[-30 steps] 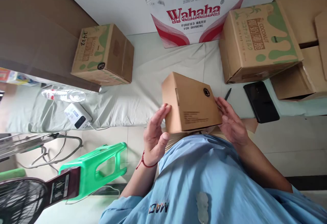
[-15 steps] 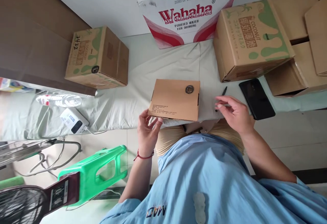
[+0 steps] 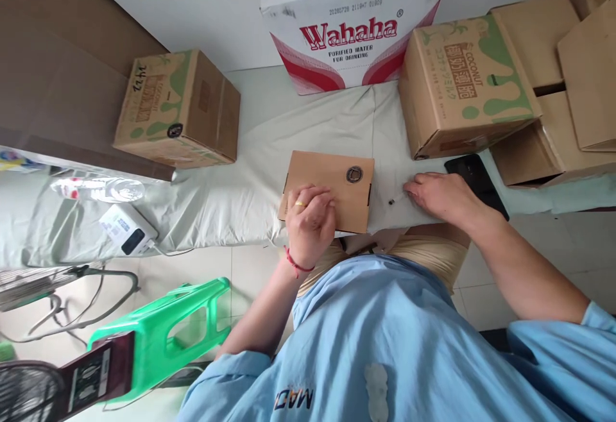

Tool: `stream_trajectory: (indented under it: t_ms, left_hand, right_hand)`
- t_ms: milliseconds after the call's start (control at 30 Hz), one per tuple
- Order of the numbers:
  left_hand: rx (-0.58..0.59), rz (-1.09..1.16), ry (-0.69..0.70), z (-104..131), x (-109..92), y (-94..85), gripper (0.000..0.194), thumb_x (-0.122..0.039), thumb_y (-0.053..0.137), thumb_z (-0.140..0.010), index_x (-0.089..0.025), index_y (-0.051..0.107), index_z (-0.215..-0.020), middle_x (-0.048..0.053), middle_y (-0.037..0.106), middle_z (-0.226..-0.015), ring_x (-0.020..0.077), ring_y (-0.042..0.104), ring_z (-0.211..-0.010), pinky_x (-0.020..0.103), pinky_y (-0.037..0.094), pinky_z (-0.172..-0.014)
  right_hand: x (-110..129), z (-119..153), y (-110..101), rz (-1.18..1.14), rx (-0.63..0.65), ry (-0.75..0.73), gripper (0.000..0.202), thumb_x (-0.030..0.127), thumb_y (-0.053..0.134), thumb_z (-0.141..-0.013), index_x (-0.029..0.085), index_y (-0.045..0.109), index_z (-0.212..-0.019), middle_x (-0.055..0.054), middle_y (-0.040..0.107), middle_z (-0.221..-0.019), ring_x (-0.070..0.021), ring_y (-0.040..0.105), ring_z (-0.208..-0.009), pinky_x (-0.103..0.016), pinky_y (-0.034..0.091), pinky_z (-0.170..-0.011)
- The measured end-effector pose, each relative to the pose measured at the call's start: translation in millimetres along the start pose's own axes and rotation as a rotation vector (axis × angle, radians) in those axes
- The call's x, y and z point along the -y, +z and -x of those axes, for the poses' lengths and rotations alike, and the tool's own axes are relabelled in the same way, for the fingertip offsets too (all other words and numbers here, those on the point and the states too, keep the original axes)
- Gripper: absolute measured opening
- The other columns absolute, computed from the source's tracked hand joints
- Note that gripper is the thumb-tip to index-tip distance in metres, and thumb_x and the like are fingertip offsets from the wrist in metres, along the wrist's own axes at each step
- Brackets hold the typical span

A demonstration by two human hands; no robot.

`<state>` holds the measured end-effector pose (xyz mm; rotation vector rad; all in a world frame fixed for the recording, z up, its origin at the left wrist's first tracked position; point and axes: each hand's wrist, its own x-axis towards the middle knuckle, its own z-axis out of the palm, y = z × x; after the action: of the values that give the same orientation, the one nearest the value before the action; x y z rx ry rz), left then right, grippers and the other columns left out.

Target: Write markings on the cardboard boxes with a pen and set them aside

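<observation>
A small brown cardboard box [image 3: 344, 201] with a round dark emblem [image 3: 355, 174] lies flat near the table's front edge. My left hand [image 3: 310, 217] rests on its top left part, fingers curled in and bunched together, with no object showing in them. To the right of the box, my right hand [image 3: 436, 194] is down on the cloth with its fingertips drawn together. It covers the place where a black pen lay, so what its fingers hold is hidden. A tiny dark piece [image 3: 391, 202] lies between box and hand. Behind my right wrist is a black phone [image 3: 479, 178], partly covered.
Coconut cartons stand at the left [image 3: 183, 111] and right [image 3: 469, 88], a Wahaha water carton [image 3: 356, 37] at the back. Open brown boxes [image 3: 553, 140] are far right. A white device with a cable [image 3: 128, 229] and a plastic bottle [image 3: 99, 188] lie left, above a green stool [image 3: 158, 326].
My left hand has gone from the box's front left edge onto its top, and the box now lies flat. My right hand has come down onto the cloth, hiding the pen.
</observation>
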<state>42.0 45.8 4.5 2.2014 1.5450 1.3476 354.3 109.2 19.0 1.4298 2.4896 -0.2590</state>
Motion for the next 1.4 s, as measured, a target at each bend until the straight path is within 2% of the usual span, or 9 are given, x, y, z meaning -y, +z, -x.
stream_trajectory:
  t_ms: [67,167,300,400,467,600,800,1067,1400]
  left_hand:
    - [0.041,-0.028,-0.040,-3.5,3.6,14.4,0.018,-0.019,0.065,-0.103,-0.026,0.082,-0.104,0.008,0.082,-0.111,0.0288,0.071,-0.105,0.048,0.056,-0.095]
    - [0.057,-0.098,-0.007,-1.2,7.9,26.4,0.019,-0.019,0.066,-0.103,-0.025,0.083,-0.107,0.009,0.082,-0.114,0.0288,0.068,-0.100,0.044,0.054,-0.089]
    - [0.085,-0.144,0.004,1.8,6.3,26.4,0.021,-0.019,0.064,-0.105,-0.025,0.083,-0.111,0.009,0.082,-0.116,0.0278,0.068,-0.102,0.041,0.053,-0.089]
    - [0.133,-0.219,-0.031,0.3,2.1,24.1,0.023,-0.020,0.061,-0.108,-0.024,0.083,-0.112,0.010,0.081,-0.117,0.0276,0.068,-0.104,0.041,0.054,-0.089]
    - [0.151,-0.272,-0.030,-1.0,-0.4,23.6,0.024,-0.021,0.060,-0.108,-0.025,0.084,-0.112,0.010,0.082,-0.117,0.0275,0.069,-0.103,0.041,0.055,-0.089]
    - [0.139,-0.318,-0.023,-2.3,-4.2,24.5,0.023,-0.022,0.061,-0.108,-0.024,0.083,-0.115,0.009,0.082,-0.116,0.0272,0.069,-0.100,0.041,0.055,-0.088]
    - [0.078,-0.342,-0.002,-5.8,-7.8,29.1,0.018,-0.022,0.065,-0.107,-0.021,0.082,-0.113,0.008,0.083,-0.112,0.0263,0.068,-0.098,0.039,0.054,-0.087]
    - [0.112,-0.383,-0.029,-9.6,-9.9,32.6,0.022,-0.028,0.064,-0.109,-0.024,0.085,-0.115,0.007,0.083,-0.114,0.0274,0.066,-0.097,0.040,0.052,-0.083]
    - [0.106,-0.388,-0.020,-9.8,-9.6,33.0,0.024,-0.028,0.064,-0.110,-0.023,0.086,-0.117,0.009,0.082,-0.113,0.0272,0.065,-0.097,0.040,0.053,-0.084]
  right_hand:
    - [-3.6,5.2,-5.1,-0.038,-0.069,-0.035,0.025,0.021,0.055,-0.104,0.020,0.080,-0.102,-0.013,0.081,-0.101,-0.0291,0.076,-0.097,-0.035,0.035,-0.063]
    - [-8.2,21.5,-11.9,-0.286,-0.342,0.026,0.010,0.025,0.064,-0.098,0.023,0.074,-0.098,-0.005,0.073,-0.079,-0.0231,0.070,-0.076,-0.035,0.041,-0.067]
    - [-7.1,22.2,-21.8,-1.063,-0.730,0.117,0.018,0.034,0.077,-0.090,0.028,0.060,-0.087,0.006,0.050,-0.062,-0.0129,0.041,-0.051,-0.031,0.036,-0.053]
    - [9.9,-5.1,-25.0,-1.656,-0.796,0.117,0.034,0.038,0.082,-0.083,0.029,0.050,-0.077,0.009,0.040,-0.058,-0.0100,0.027,-0.046,-0.026,0.020,-0.043]
    - [28.7,-27.8,-24.5,-1.811,-0.753,0.141,0.031,0.038,0.084,-0.082,0.028,0.055,-0.080,0.009,0.048,-0.059,-0.0097,0.033,-0.046,-0.024,0.021,-0.042]
    - [66.8,-61.2,-17.7,-1.664,-0.705,0.085,0.027,0.045,0.081,-0.089,0.026,0.070,-0.103,0.002,0.075,-0.080,-0.0125,0.057,-0.059,-0.025,0.043,-0.053]
    - [96.4,-77.1,8.3,-1.376,-0.865,0.186,0.014,0.035,0.070,-0.095,0.024,0.067,-0.087,0.007,0.057,-0.061,-0.0116,0.048,-0.052,-0.026,0.038,-0.053]
    - [105.6,-78.7,28.5,-1.370,-1.050,0.197,0.023,0.044,0.063,-0.106,0.023,0.072,-0.113,0.000,0.071,-0.079,-0.0157,0.065,-0.064,-0.030,0.054,-0.063]
    - [106.6,-83.0,28.8,-1.201,-1.119,0.223,0.006,0.031,0.068,-0.098,0.025,0.067,-0.097,0.004,0.067,-0.073,-0.0123,0.055,-0.056,-0.026,0.047,-0.054]
